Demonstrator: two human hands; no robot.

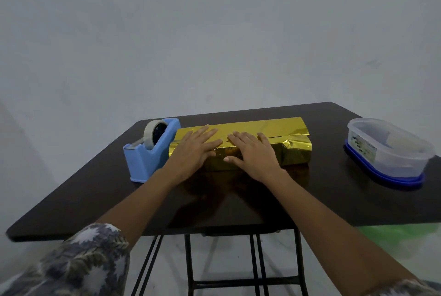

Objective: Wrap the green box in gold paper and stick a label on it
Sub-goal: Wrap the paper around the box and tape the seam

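two bare hands lie flat, side by side, on a long box (294, 152) wrapped in gold paper (274, 126). the left hand (193, 150) and right hand (253, 152) press down on the top seam, fingers (205, 132) straight and released, grasping nothing. the parcel lies crosswise on the dark desk (95, 200), at twelve o'clock from the person. a blue tape dispenser (152, 152) stands just beside it at nine o'clock. a clear plastic container (389, 150) sits on a blue lid, well apart at three o'clock.
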